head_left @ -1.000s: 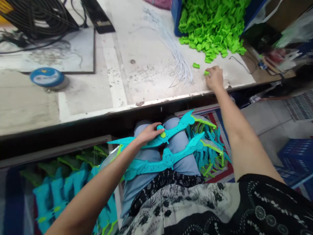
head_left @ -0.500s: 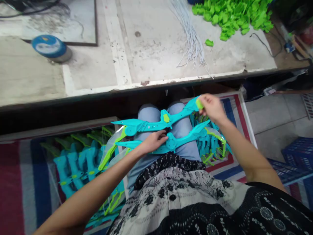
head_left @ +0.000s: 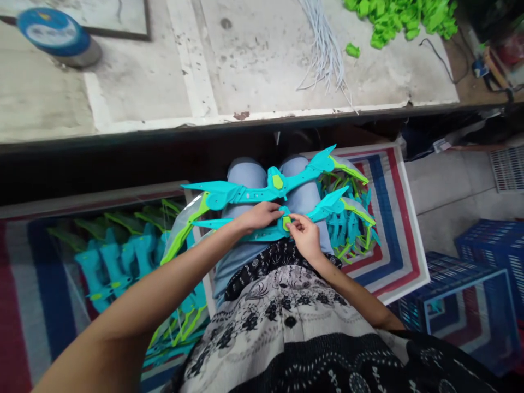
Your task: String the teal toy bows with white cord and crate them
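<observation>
Two teal plastic toy bows lie across my lap. The far bow (head_left: 254,192) carries a small green piece at its middle. On the near bow (head_left: 327,206) my left hand (head_left: 260,215) grips the middle section. My right hand (head_left: 305,234) pinches a small green plastic piece (head_left: 287,222) against the centre of that near bow, fingers closed on it.
A worn white workbench (head_left: 254,60) runs ahead, with a bundle of white cords (head_left: 325,49), a pile of green pieces (head_left: 401,16) and a blue tape roll (head_left: 55,34). Striped bags of teal bows sit at left (head_left: 118,262) and right (head_left: 352,229). Blue crates (head_left: 487,273) stand at right.
My right hand came from the bench with a green piece and now presses it on the near bow's centre. My left hand shifted from the far bow to the near one.
</observation>
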A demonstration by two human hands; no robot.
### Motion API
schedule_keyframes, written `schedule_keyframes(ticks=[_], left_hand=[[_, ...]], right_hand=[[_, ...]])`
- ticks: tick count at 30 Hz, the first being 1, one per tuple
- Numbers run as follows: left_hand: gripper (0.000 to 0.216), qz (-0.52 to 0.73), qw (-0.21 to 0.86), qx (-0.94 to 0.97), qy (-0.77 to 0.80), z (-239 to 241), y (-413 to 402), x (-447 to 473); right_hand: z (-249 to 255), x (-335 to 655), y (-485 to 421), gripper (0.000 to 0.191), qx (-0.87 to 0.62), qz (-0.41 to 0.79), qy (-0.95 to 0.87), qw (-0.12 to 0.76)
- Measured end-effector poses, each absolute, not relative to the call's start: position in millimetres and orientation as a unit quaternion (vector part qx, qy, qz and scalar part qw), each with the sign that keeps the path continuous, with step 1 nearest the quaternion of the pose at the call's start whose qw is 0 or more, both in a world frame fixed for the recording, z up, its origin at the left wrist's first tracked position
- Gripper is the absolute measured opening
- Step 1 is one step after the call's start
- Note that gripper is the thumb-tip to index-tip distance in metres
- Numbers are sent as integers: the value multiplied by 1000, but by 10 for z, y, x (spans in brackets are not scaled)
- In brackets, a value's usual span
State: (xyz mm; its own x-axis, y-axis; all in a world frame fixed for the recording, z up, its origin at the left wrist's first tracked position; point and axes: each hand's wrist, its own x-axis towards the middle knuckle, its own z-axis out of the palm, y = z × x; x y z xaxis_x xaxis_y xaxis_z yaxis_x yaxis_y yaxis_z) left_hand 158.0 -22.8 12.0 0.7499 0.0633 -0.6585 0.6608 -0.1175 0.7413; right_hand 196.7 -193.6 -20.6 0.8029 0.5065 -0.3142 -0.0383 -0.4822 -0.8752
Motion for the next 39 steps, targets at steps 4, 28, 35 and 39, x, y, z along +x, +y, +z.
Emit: schedule_keyframes(ticks=[4, 28, 35, 39], left_hand=[[32, -241, 621, 703, 249, 88, -219, 1557], [45, -189, 590, 749, 233, -29, -46, 1221], [57, -185, 390, 864, 259, 155, -8, 1232], [54, -155, 385, 868, 272, 325, 38, 1341]], right_hand=[[-173, 1952, -1931, 25, -840, 236, -188, 451], [540, 3632, -1501, 33, -907, 43, -310, 282], [756, 4991, -871, 36, -922, -24, -385, 37], [697, 5068, -919, 36, -904, -10, -427, 24]])
